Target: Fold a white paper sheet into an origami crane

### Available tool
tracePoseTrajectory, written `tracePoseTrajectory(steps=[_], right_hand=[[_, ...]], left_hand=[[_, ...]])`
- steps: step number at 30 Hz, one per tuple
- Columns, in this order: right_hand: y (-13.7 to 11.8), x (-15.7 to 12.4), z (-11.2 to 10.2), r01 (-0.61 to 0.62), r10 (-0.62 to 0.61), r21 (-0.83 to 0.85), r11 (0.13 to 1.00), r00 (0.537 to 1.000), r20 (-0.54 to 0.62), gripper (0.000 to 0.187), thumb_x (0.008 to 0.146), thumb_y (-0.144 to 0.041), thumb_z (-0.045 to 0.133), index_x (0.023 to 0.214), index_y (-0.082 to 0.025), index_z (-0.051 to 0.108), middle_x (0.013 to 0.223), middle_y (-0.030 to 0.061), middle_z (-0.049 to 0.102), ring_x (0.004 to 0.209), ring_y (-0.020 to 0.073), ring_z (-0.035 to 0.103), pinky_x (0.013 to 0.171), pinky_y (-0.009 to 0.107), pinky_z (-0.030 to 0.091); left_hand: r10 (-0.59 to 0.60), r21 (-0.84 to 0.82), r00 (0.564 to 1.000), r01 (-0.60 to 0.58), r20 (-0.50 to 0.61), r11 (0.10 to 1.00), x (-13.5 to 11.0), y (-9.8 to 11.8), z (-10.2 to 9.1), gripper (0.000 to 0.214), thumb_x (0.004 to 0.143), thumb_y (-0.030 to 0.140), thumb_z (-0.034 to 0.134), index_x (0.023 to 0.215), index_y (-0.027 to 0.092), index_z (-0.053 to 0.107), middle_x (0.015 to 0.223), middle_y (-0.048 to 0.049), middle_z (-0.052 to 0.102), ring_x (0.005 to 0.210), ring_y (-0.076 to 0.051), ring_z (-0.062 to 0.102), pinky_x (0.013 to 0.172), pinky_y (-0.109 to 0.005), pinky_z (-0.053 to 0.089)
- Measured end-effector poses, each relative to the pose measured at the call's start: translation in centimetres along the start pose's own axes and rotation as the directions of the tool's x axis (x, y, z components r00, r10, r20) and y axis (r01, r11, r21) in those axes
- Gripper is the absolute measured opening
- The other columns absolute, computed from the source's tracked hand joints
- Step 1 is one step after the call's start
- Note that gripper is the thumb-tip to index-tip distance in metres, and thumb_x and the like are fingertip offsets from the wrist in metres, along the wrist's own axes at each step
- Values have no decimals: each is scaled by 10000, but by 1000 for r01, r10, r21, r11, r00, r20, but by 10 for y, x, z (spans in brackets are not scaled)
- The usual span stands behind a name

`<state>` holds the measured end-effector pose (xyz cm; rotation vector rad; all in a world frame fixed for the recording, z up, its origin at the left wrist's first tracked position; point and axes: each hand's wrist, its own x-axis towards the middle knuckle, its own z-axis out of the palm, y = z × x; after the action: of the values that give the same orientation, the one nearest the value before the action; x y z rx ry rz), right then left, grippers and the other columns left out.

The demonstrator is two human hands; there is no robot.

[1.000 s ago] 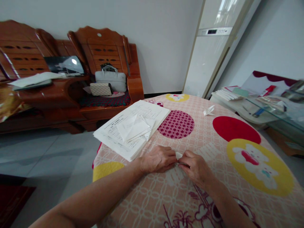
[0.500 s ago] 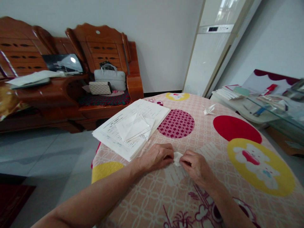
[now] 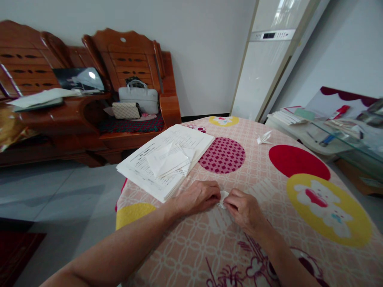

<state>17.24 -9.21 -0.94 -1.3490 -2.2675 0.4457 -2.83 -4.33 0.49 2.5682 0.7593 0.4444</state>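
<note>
I see matt white paper (image 3: 223,195) between my fingers (image 3: 213,191); soft-looking matt cloth (image 3: 191,247) over the counter; a matt paper stack (image 3: 136,175); a glossy wooden chair (image 3: 104,44); a smooth, shiny air conditioner (image 3: 259,71); clear glass shelving (image 3: 366,152).

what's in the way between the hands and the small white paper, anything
Nothing visible: the left hand and right hand both have their fingers right at the small white paper. The paper stack lies farther off, beyond the left hand, not between them.
</note>
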Motion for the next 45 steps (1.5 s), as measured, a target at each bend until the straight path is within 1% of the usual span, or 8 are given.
tracePoseTrajectory(steps=[3, 7, 11, 17, 19, 27, 34, 45], right_hand=[[-2, 2, -1, -31, 31, 12, 999, 1000, 7, 269, 847, -95, 530, 605, -163, 626, 680, 20, 548, 641, 124, 547, 601, 219, 375], [-3, 3, -7, -86, 86, 28, 996, 996, 20, 189, 835, -106, 559, 713, -170, 689, 727, 33, 606, 684, 142, 579, 627, 229, 395], [-1, 1, -11, -146, 145, 20, 989, 989, 31, 185, 827, -118, 569, 724, -183, 708, 734, 34, 640, 692, 149, 596, 638, 237, 401], [-1, 3, -12, -271, 272, -31, 962, 962, 37, 151, 815, -172, 598, 704, -179, 700, 707, 41, 693, 660, 165, 621, 606, 248, 375], [-3, 4, -12, -311, 313, -38, 950, 948, 53, 155, 823, -194, 594, 713, -176, 701, 689, 42, 699, 639, 165, 624, 585, 248, 362], [-5, 6, -11, -366, 369, -63, 929, 928, 53, 154, 815, -243, 602, 711, -185, 700, 671, 45, 714, 617, 169, 633, 552, 244, 344], [-8, 10, -12, -433, 437, -73, 899, 897, 63, 145, 801, -242, 620, 698, -185, 705, 692, 60, 732, 637, 183, 656, 547, 247, 343], [-11, 17, -15, -462, 470, -92, 882, 876, 104, 160, 790, -227, 608, 683, -183, 719, 686, 62, 728, 651, 183, 656, 547, 252, 329]], left_hand=[[-21, -26, 1000, 20, -19, 999, 1, 4, 3, 98, 886, 221, 578, 899, 157, 651, 897, -36, 638, 858, -149, 592, 730, -225, 420], [-117, -91, 991, 112, -61, 990, 3, 8, 10, 90, 858, 184, 582, 855, 165, 670, 886, -34, 637, 856, -150, 596, 745, -224, 440], [-221, -169, 972, 205, -85, 964, 4, 9, 15, 98, 818, 181, 592, 805, 175, 689, 889, -27, 633, 820, -144, 600, 727, -222, 457], [-354, -202, 929, 328, -106, 923, 6, 11, 19, 92, 761, 176, 604, 737, 169, 693, 880, -23, 632, 766, -140, 594, 682, -227, 456], [-367, -211, 925, 340, -101, 916, 7, 12, 19, 94, 756, 174, 602, 733, 167, 694, 874, -23, 631, 760, -140, 594, 682, -229, 456], [-417, -178, 898, 391, -143, 903, 10, 14, 23, 93, 730, 175, 594, 675, 155, 667, 836, -34, 627, 729, -144, 585, 657, -242, 452], [-469, -122, 873, 455, -131, 882, 15, 16, 24, 92, 705, 169, 592, 641, 149, 656, 777, -36, 621, 710, -156, 586, 637, -264, 427], [-482, -86, 869, 474, -112, 876, 17, 16, 22, 90, 716, 172, 593, 632, 149, 616, 777, -38, 607, 698, -153, 565, 621, -266, 398]])
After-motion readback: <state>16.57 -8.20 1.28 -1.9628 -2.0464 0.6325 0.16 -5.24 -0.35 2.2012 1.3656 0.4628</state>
